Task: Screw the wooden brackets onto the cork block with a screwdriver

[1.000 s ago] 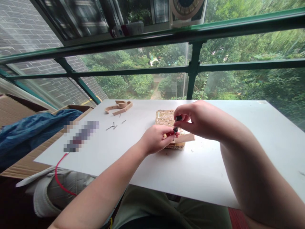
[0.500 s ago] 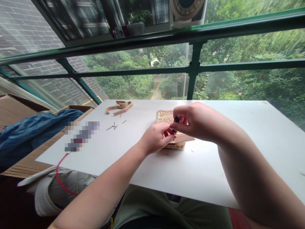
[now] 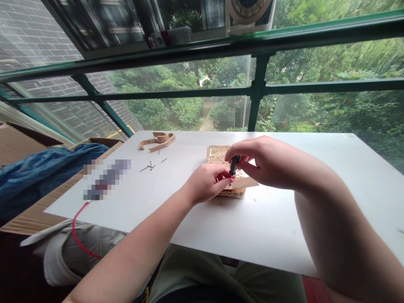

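The right hand point(image 3: 261, 162) grips the tool point(image 3: 235, 163) above the strip point(image 3: 245, 182) and block point(image 3: 217, 153); whether the left hand point(image 3: 205, 183), at its lower end, pinches anything I cannot tell; the tool looks light, rigid, best held round its top; the strip seems springy, best steadied flat.

Legible text, labels, brands, numbers or signs: none. On the far-left corner of the cardboard block point(image 3: 217, 153), small pale-green marks, too small to read. On the wrapped package point(image 3: 179, 37) beyond the glass, dark red and bluish patches, too blurred to identify as lettering. On the elongated object point(image 3: 109, 180) at the left of the table point(image 3: 277, 219), surface covered by pixelation; not readable for any marking.
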`<action>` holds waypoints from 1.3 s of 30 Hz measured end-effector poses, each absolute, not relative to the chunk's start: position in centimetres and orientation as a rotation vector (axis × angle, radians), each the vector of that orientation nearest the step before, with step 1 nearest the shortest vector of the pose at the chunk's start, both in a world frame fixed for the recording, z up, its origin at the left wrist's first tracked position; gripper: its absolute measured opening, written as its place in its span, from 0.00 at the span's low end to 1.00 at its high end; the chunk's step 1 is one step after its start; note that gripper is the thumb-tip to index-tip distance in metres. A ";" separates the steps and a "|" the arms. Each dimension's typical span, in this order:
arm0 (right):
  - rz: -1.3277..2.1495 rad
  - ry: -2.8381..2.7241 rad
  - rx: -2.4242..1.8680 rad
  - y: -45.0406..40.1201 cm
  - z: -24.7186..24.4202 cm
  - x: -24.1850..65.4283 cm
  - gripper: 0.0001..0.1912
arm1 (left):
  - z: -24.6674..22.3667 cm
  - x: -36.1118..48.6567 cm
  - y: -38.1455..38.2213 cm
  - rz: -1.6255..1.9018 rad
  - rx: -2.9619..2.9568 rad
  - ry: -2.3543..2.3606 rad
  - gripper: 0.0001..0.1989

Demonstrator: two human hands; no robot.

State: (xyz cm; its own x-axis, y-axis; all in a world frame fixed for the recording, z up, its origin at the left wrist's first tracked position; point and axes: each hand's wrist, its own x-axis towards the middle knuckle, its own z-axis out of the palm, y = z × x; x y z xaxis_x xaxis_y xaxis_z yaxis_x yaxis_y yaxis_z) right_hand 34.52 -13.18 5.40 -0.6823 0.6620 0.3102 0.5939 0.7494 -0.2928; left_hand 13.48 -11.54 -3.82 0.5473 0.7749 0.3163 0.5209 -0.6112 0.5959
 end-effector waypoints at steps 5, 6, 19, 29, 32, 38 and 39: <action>0.173 -2.544 -1.111 -13.3 5.7 34.3 0.06 | -3.8 13.4 -11.4 0.737 2.369 1.039 0.08; 0.165 -2.533 -1.139 -13.3 5.7 34.3 0.06 | -3.8 13.5 -11.4 0.730 2.367 1.041 0.08; 0.094 -2.437 -1.251 -13.3 5.5 33.7 0.15 | -3.9 13.6 -11.5 0.760 2.319 1.067 0.09; 0.065 -2.493 -1.181 -13.4 5.3 33.7 0.10 | -4.5 13.4 -11.4 0.802 2.363 1.115 0.10; 0.198 -2.530 -1.032 -13.5 5.3 34.0 0.05 | -4.4 13.4 -11.5 0.807 2.371 1.106 0.08; 0.300 -2.568 -0.965 -13.8 5.6 34.7 0.13 | -4.1 13.5 -11.6 0.809 2.365 1.114 0.09; 0.292 -2.575 -0.972 -13.8 5.7 34.7 0.13 | -4.1 13.5 -11.6 0.807 2.363 1.109 0.09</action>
State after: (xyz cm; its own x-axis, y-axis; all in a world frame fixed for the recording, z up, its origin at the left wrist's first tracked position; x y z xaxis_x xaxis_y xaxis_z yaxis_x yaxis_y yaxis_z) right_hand 34.70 -13.80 5.69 -0.6930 0.6693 0.2679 0.5923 0.7404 -0.3177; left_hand 13.54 -11.64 -4.10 0.5170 0.7905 0.3284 0.5554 -0.6017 0.5740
